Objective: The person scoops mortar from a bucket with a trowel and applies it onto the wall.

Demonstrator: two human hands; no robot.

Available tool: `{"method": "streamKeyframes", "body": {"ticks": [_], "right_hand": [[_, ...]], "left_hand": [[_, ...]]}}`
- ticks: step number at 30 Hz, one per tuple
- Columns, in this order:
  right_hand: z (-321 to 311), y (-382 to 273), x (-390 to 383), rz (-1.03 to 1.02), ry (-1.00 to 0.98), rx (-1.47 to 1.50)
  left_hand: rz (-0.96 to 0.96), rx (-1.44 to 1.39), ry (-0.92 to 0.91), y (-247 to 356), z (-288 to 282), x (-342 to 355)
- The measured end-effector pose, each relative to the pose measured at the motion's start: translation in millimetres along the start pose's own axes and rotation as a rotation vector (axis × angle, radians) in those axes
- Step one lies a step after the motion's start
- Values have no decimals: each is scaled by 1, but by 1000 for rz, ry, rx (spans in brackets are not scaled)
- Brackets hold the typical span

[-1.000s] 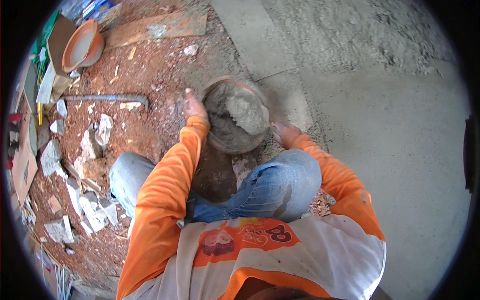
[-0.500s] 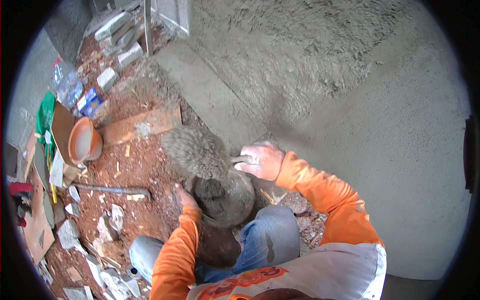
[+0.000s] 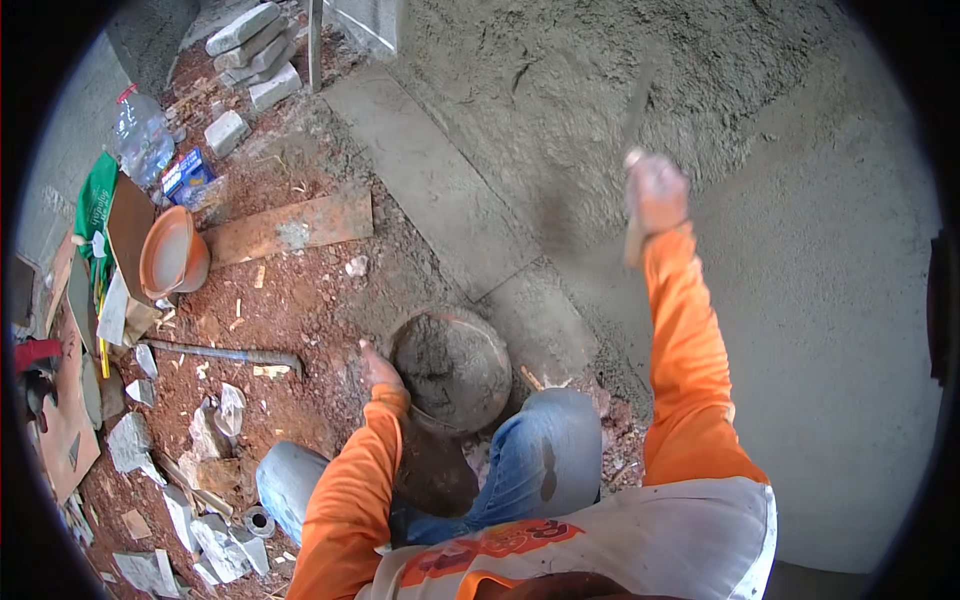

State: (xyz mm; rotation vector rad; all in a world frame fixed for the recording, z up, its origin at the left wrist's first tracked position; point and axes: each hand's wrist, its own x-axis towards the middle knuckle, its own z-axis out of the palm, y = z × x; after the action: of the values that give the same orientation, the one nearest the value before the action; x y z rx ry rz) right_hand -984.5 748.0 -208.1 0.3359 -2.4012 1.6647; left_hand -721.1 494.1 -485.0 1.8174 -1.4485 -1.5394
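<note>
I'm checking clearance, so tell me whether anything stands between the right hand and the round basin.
Nothing visible does: from the right hand, closed on the trowel, to the basin, only grey cement surface shows along the line. The left hand is at the basin's left rim, off that line.

Lettering on green bag (image 3: 97,197), blue packet (image 3: 186,176), shirt (image 3: 640,520)

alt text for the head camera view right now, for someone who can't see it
An orange-sleeved right hand grips a blurred trowel before a rough grey wall; the left hand is at the side of a basin of grey mortar. Red, rubble-strewn ground and an orange bucket are at left.
</note>
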Motion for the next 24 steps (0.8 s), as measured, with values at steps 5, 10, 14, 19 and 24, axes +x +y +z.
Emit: {"method": "streamKeyframes", "body": {"ticks": [5, 10, 14, 19, 24], "right_hand": [[24, 100, -137, -135, -884, -824], [67, 151, -208, -352, -1067, -1058], [88, 158, -248, -26, -1327, -1118], [67, 153, -245, 64, -1456, -741], [44, 197, -252, -28, -1145, -806]], "left_hand": [[-18, 88, -61, -12, 23, -2], [42, 84, -19, -3, 16, -8], [65, -26, -60, 4, 30, -23], [-46, -35, -139, 1, 17, -12], [-39, -57, -107, -6, 16, -12]]}}
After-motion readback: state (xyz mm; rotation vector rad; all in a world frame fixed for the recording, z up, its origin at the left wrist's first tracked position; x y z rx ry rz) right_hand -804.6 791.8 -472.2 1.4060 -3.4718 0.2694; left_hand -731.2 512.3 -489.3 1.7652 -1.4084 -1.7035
